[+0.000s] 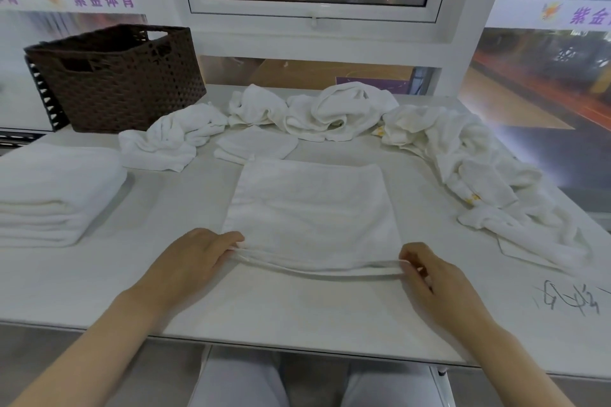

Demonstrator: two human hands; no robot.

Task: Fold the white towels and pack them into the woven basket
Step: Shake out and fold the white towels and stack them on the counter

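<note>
A white towel (310, 208) lies flat in the middle of the white table, doubled over. My left hand (195, 258) pinches its near left corner and my right hand (436, 277) pinches its near right corner, with the near edge lifted slightly off the table. A brown woven basket (115, 79) stands at the back left; I cannot see what is inside it. A stack of folded white towels (53, 195) sits at the left. Several crumpled white towels (337, 112) lie along the back and down the right side (489, 175).
A small folded white cloth (258, 144) lies just behind the flat towel. The table's front edge (297, 349) runs close to my lap. Pen scribbles (565, 302) mark the table at the right. A window and glass wall stand behind the table.
</note>
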